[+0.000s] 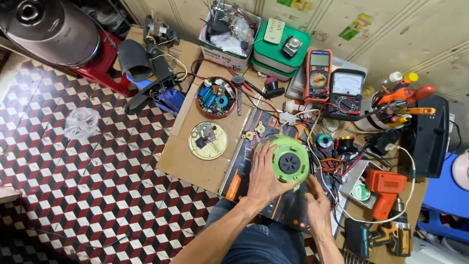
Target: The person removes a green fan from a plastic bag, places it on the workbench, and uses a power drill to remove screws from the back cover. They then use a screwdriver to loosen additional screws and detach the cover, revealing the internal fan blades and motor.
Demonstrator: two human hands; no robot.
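A small repair workshop set up on a tiled floor (97,171) is shown. This is indicated by a digital multimeter (318,73) and an analogue meter (346,90), an orange glue gun (386,188), a cup of screwdrivers (398,105), a solder spool (323,141), and tins of small parts (215,98) spread over cardboard (195,166).

A round, light-green plastic housing (289,160) sits over a dark printed sheet on cardboard; its flat face points up, showing a black slotted centre; its left edge is hidden, probably a motor casing.
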